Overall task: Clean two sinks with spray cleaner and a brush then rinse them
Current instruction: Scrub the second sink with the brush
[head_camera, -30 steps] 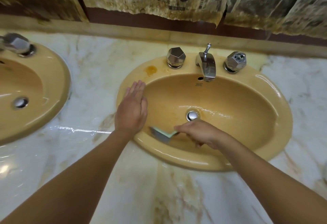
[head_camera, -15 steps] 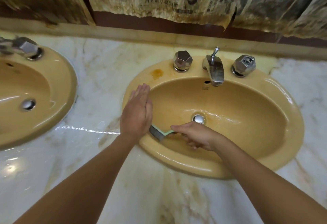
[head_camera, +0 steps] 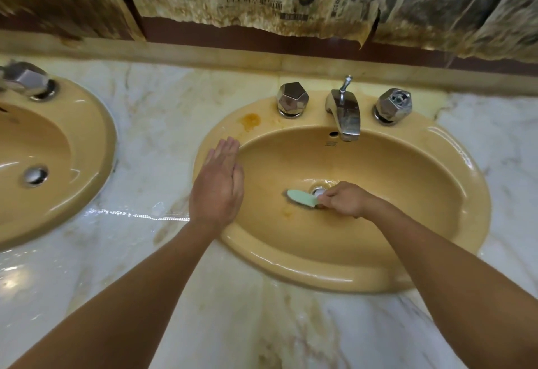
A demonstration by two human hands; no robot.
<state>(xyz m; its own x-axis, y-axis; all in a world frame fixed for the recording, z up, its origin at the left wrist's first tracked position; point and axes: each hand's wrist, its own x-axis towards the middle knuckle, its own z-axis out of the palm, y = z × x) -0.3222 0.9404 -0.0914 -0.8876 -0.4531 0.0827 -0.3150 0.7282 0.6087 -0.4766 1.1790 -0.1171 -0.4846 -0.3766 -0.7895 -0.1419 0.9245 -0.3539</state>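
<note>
The left hand (head_camera: 217, 188) is lying flat, palm down, on the left rim of the yellow sink (head_camera: 422, 126). Its fingers are straight and pressed together, pointing away from the person, and the forearm is stretching up from the lower left. The right hand (head_camera: 345, 198) is reaching down into the basin, fingers curling round the handle of the pale green brush (head_camera: 301, 197), whose head is resting on the basin floor just left of the drain (head_camera: 318, 191). The other sink (head_camera: 102, 135) is sitting apart at the left of the marble counter (head_camera: 163, 112), and the faucet (head_camera: 345, 115) is standing between 2 faceted knobs.
</note>
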